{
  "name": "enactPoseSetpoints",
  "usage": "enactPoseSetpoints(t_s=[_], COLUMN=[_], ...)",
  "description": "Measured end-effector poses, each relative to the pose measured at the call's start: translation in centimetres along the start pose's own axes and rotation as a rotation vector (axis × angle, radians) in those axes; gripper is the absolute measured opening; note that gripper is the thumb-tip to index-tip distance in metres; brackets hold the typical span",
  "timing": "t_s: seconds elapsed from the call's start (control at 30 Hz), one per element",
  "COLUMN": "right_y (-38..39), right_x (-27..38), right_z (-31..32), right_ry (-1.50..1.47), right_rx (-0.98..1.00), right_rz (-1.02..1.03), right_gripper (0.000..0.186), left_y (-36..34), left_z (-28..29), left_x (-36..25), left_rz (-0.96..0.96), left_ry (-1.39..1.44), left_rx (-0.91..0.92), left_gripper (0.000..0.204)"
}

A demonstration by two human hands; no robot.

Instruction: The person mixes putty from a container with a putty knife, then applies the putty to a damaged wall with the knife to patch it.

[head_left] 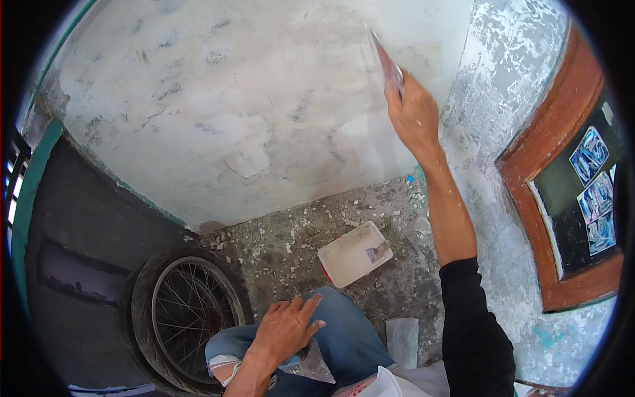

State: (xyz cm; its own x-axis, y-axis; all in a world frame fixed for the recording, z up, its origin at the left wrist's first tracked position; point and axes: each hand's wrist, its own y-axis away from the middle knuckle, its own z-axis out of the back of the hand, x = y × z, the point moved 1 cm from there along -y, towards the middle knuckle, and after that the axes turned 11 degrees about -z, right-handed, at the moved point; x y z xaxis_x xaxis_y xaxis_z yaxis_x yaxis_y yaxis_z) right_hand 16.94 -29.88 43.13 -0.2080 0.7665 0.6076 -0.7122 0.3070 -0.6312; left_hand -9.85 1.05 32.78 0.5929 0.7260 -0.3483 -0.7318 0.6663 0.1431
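High on the whitish wall (198, 99), my right hand (415, 112) is closed around a putty knife (385, 59), whose thin blade points up and left at the plaster. It is slightly blurred. My left hand (284, 331) lies over my bent knee in torn blue jeans (350, 317), index finger and thumb spread apart. Just below it shows a flat greyish triangular piece (316, 364); whether the hand touches it is hidden. On the floor ahead sits a dirty white plastic tray (347, 258) with a small grey patch at its right end.
A spoked wheel with a black tyre (155, 317) leans at the left, beside a dark panel (73, 218). Plaster crumbs litter the floor (278, 264). A pale rectangular piece (402, 341) lies near my right thigh. At the right stands a brown wooden frame (529, 192).
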Motion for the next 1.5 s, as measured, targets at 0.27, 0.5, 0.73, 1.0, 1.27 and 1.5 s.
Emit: enactPoseSetpoints(t_s=[0.27, 0.5, 0.73, 1.0, 1.27, 1.5], right_y=[-7.2, 3.1, -4.7, 1.5, -4.5, -4.1], right_x=[10.2, 6.4, 4.9, 9.6, 12.7, 10.5], right_z=[-7.3, -14.5, -4.9, -17.2, -3.9, -12.8], right_ry=[0.457, 0.597, 0.649, 0.506, 0.613, 0.705], right_rx=[-0.498, -0.235, -0.372, -0.315, -0.507, -0.509], right_rz=[0.570, 0.777, 0.330, 0.629, 0.668, 0.951], right_gripper=[0.029, 0.030, 0.036, 0.040, 0.035, 0.036], left_y=[-0.2, 0.4, 1.1, -1.5, -1.0, -2.1], left_z=[0.4, 0.5, 0.9, -0.5, -0.3, -0.9], left_x=[0.4, 0.4, 0.8, 0.8, -0.3, 0.1], left_rz=[0.046, 0.045, 0.082, 0.025, 0.009, -0.002], left_ry=[0.010, 0.044, 0.035, 0.022, 0.010, 0.014], left_rx=[-0.014, -0.029, -0.035, 0.021, -0.013, -0.001], left_gripper=[0.057, 0.057, 0.058, 0.058, 0.058, 0.057])
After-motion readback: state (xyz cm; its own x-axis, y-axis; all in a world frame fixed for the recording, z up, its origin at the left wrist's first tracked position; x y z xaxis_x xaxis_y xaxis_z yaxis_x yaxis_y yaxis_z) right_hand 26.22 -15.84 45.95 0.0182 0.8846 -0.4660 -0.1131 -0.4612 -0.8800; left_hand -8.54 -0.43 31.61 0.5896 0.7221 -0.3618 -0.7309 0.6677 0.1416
